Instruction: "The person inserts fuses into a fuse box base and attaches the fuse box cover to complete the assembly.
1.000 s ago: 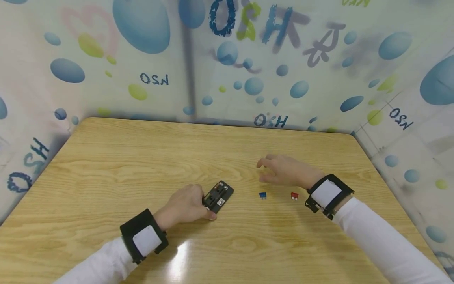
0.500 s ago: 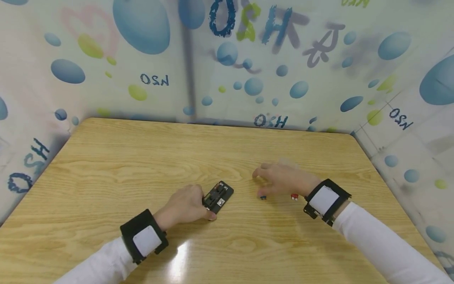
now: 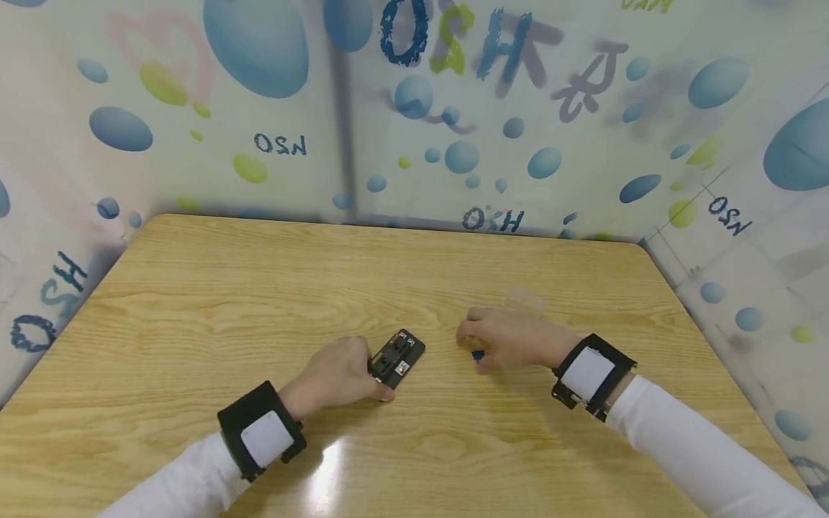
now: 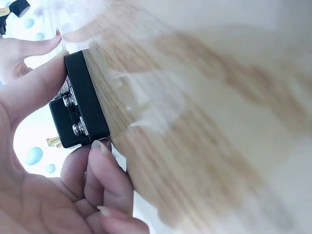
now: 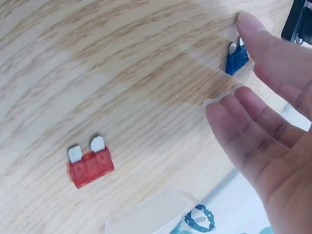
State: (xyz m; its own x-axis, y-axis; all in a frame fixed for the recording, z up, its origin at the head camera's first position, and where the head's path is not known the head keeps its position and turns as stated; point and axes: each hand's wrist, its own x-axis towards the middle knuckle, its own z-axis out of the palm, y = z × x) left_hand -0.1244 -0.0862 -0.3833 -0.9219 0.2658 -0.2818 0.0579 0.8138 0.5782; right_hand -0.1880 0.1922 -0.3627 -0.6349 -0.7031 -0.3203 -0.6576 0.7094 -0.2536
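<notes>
My left hand [image 3: 338, 373] grips a small black fuse holder [image 3: 400, 358] by its edges; the left wrist view shows the thumb on top and fingertips below its dark base [image 4: 87, 95], with metal screws on its side. Over the table, my right hand [image 3: 512, 338] reaches around a blue blade fuse [image 3: 478, 355]. In the right wrist view this blue fuse [image 5: 237, 59] lies between the thumb and the other fingers, which stand apart. A red blade fuse [image 5: 90, 168] with two metal prongs lies on the wood, hidden behind the right hand in the head view.
A clear plastic piece [image 3: 524, 302] lies just beyond the right hand, also seen as a transparent cover [image 5: 151, 214] in the right wrist view. The wooden table [image 3: 259, 288] ends at a patterned wall covering [image 3: 414, 173].
My right hand has come down and slightly toward me, over the blue fuse, now covering the red one and uncovering the clear plastic piece. The left hand keeps its grip on the fuse holder.
</notes>
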